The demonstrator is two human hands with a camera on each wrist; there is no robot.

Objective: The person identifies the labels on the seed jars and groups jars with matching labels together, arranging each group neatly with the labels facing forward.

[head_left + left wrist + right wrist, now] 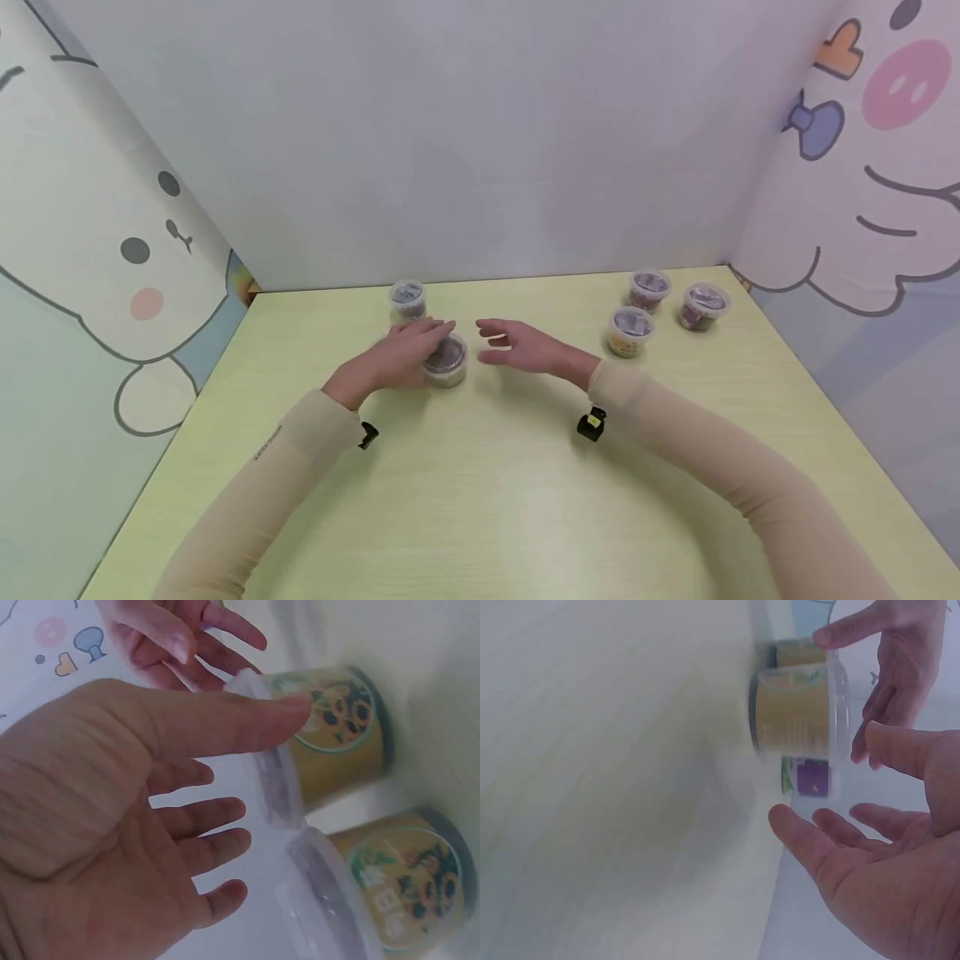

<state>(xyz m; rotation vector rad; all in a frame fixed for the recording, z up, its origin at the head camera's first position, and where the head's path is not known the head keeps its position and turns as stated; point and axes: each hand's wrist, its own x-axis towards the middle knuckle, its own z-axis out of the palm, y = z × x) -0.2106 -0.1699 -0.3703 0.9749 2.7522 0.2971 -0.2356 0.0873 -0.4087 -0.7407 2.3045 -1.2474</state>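
Note:
A round tub point(445, 367) with a clear lid stands between my hands; its tan label with a flower picture shows on the nearer tub point(330, 780) in the left wrist view. My left hand point(401, 357) is over the left side of this tub, thumb overlapping it and fingers loosely extended. A second tan tub point(409, 892) stands beside the first, mostly hidden by that hand in the head view. My right hand point(521, 346) is just right of the middle tub, fingers spread and holding nothing. Behind stands a smaller purple-labelled tub point(408, 302).
Three more lidded tubs are at the back right: a yellowish one point(630, 333) and two purplish ones, one point(649, 290) behind it and another point(703, 307) to the right. A pale wall point(480, 150) rises behind the table point(480, 500), with cartoon-printed panels at both sides.

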